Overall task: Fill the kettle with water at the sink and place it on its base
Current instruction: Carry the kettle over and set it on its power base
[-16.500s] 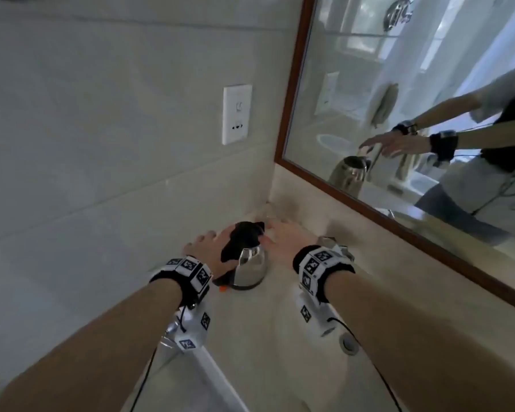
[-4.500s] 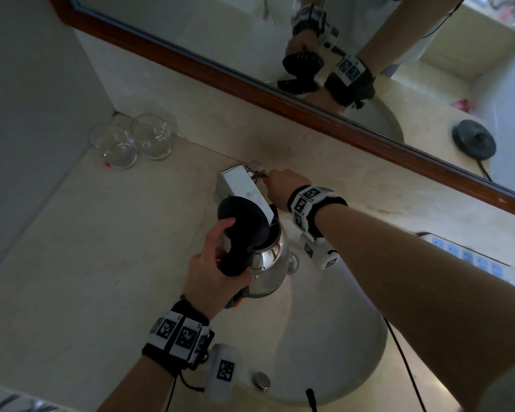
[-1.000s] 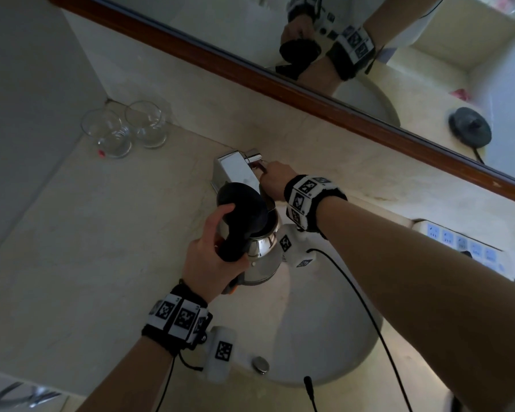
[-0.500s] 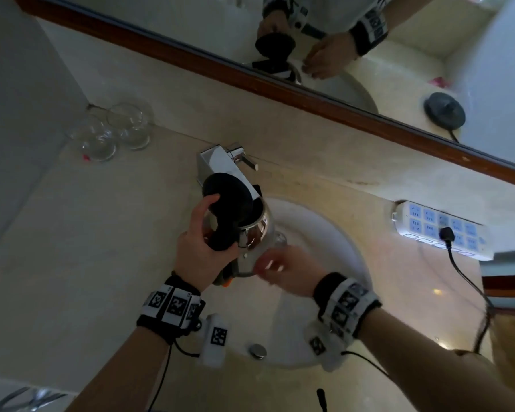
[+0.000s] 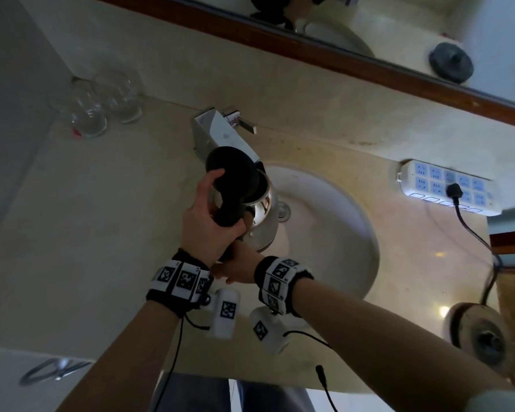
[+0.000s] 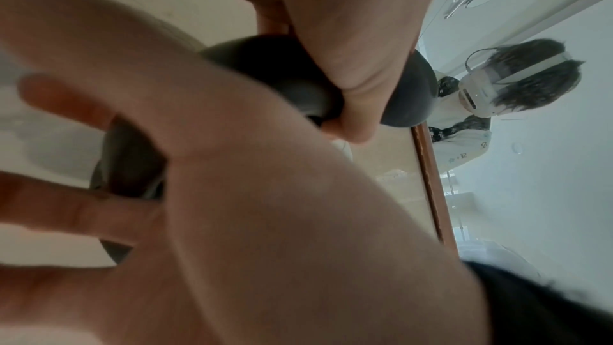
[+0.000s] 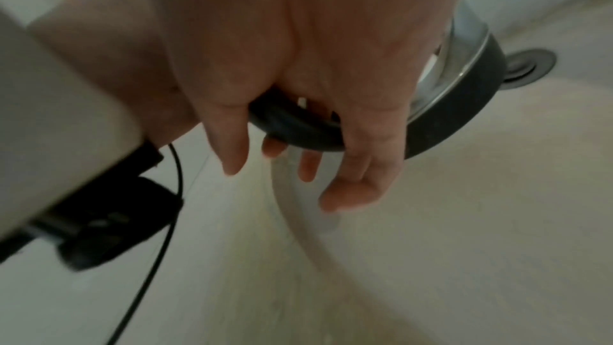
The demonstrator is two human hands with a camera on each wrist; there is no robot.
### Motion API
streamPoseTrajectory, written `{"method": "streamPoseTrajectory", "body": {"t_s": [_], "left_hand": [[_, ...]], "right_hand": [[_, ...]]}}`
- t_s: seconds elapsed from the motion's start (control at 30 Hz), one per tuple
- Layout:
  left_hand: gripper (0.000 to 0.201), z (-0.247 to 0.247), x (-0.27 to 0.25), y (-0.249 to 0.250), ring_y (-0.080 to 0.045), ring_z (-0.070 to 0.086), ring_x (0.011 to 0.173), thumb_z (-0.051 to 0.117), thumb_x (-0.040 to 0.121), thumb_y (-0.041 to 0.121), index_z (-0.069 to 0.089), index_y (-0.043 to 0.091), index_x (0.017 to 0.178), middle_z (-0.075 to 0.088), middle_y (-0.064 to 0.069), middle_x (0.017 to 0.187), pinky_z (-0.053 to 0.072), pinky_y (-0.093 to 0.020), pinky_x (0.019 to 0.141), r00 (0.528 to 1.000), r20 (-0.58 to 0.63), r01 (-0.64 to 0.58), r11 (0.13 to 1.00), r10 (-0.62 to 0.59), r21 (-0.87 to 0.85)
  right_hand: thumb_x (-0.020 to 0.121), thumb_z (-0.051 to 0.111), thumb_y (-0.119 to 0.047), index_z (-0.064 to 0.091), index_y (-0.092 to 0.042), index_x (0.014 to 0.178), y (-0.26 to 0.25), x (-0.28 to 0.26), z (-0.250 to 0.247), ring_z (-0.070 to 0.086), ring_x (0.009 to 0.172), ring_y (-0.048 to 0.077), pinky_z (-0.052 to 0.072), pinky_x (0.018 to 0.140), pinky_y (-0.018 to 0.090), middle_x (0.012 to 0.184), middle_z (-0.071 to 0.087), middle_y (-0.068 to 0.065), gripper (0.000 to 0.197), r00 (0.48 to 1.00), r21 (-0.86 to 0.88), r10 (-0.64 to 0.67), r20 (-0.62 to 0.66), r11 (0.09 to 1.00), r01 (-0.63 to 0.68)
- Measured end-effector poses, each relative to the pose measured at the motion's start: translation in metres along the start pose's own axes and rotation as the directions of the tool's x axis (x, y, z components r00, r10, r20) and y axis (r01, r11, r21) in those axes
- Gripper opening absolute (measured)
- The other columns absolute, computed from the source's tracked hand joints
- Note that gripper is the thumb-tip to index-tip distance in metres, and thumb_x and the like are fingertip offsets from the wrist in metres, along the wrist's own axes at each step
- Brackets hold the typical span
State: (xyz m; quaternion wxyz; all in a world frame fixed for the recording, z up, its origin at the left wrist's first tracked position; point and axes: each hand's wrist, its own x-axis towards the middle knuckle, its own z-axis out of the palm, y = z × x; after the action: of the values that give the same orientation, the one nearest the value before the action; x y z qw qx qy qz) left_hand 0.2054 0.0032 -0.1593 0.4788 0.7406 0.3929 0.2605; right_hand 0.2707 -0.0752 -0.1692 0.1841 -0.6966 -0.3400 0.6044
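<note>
Fingers (image 5: 217, 176) of left hand (image 5: 208, 224) curled round kettle (image 5: 259, 215) handle over sink (image 5: 333, 233), right hand (image 7: 298, 62) flat under kettle's bottom, fingers straight.

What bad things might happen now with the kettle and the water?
The kettle hangs over the sink with its lid up, so water might slosh out on the way. The power strip lies on the counter close by, and splashes could reach it. The right hand only props the bottom, so the kettle might tip.

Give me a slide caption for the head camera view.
Left hand grips the kettle handle over the sink while the right hand supports its base.
</note>
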Motion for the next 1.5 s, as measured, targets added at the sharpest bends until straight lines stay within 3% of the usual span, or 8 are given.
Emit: {"method": "streamPoseTrajectory", "body": {"t_s": [0.2,0.33,0.43,0.6,0.83,1.13,1.27,1.5], "left_hand": [[0.088,0.007,-0.009,0.0,-0.027,0.068,0.08,0.076,0.06,0.037,0.029,0.051,0.133,0.071,-0.01,0.095,0.058,-0.039,0.073,0.999,0.012,-0.036,0.998,0.036,0.06],[0.089,0.01,-0.008,0.013,-0.012,0.063,0.064,0.081,0.065,0.032,0.032,0.033,0.139,0.065,0.003,0.088,0.057,-0.028,0.063,0.993,0.083,-0.088,0.995,0.084,0.054],[0.085,0.009,-0.006,0.028,-0.003,0.055,0.054,0.08,0.071,0.037,0.032,0.026,0.14,0.059,0.009,0.067,0.045,-0.009,0.053,0.98,0.132,-0.171,0.974,0.152,0.147],[0.058,0.007,0.001,0.064,-0.021,0.064,0.074,0.063,0.08,0.049,0.049,0.023,0.13,0.065,-0.004,0.097,0.054,-0.031,0.058,0.904,0.185,-0.428,0.817,0.386,0.387],[0.05,0.027,0.029,0.132,-0.03,0.049,0.124,0.05,0.084,0.047,0.063,0.014,0.118,0.057,-0.006,0.13,0.043,-0.045,0.101,0.727,0.422,-0.687,0.576,0.543,0.443],[0.045,0.058,0.015,0.196,-0.019,0.053,0.118,0.039,0.093,0.039,0.053,0.025,0.134,0.063,0.004,0.126,0.043,-0.036,0.098,0.626,0.52,-0.773,0.55,0.581,0.317],[0.044,0.077,0.006,0.207,-0.019,0.058,0.113,0.042,0.093,0.036,0.055,0.021,0.132,0.067,0.002,0.119,0.045,-0.037,0.095,0.613,0.461,-0.787,0.547,0.642,0.286],[0.048,0.101,-0.01,0.196,-0.015,0.053,0.122,0.03,0.095,0.039,0.051,0.023,0.135,0.06,0.003,0.132,0.037,-0.033,0.103,0.612,0.534,-0.776,0.573,0.584,0.262]], "right_hand": [[0.093,0.053,-0.01,0.057,0.001,0.123,0.01,0.003,0.025,0.059,0.112,0.033,0.049,0.096,0.045,0.119,0.063,0.02,0.032,0.921,0.0,-0.017,-0.39,1.0,0.018],[0.092,0.056,-0.011,0.061,-0.002,0.118,0.015,-0.01,0.017,0.062,0.107,0.028,0.052,0.092,0.042,0.112,0.068,0.018,0.028,0.841,0.091,-0.045,-0.539,0.99,0.111],[0.089,0.061,-0.019,0.066,-0.011,0.109,0.018,-0.023,0.009,0.066,0.095,0.025,0.055,0.081,0.037,0.103,0.072,0.012,0.022,0.837,0.195,0.029,-0.546,0.976,0.094],[0.08,0.066,-0.02,0.059,-0.006,0.081,0.033,-0.044,0.002,0.059,0.071,0.022,0.051,0.065,0.039,0.081,0.067,0.014,0.015,0.806,0.327,0.192,-0.561,0.945,0.002],[0.079,0.066,-0.013,0.045,-0.011,0.07,0.034,-0.105,-0.015,0.042,0.06,0.018,0.035,0.059,0.029,0.068,0.048,0.007,0.023,0.757,0.379,0.23,-0.612,0.925,0.025],[0.073,0.067,-0.017,0.059,-0.003,0.091,0.036,-0.175,-0.049,0.052,0.065,0.021,0.04,0.058,0.031,0.076,0.058,0.007,0.025,0.698,0.318,0.149,-0.701,0.941,0.118],[0.078,0.066,-0.01,0.043,-0.016,0.061,0.045,-0.191,-0.054,0.04,0.05,0.015,0.032,0.051,0.025,0.058,0.046,0.0,0.029,0.678,0.317,0.135,-0.722,0.936,0.151],[0.078,0.066,-0.011,0.038,-0.018,0.057,0.072,-0.203,-0.055,0.038,0.047,0.014,0.03,0.047,0.023,0.055,0.041,-0.001,0.036,0.673,0.366,0.188,-0.715,0.921,0.131]]}}
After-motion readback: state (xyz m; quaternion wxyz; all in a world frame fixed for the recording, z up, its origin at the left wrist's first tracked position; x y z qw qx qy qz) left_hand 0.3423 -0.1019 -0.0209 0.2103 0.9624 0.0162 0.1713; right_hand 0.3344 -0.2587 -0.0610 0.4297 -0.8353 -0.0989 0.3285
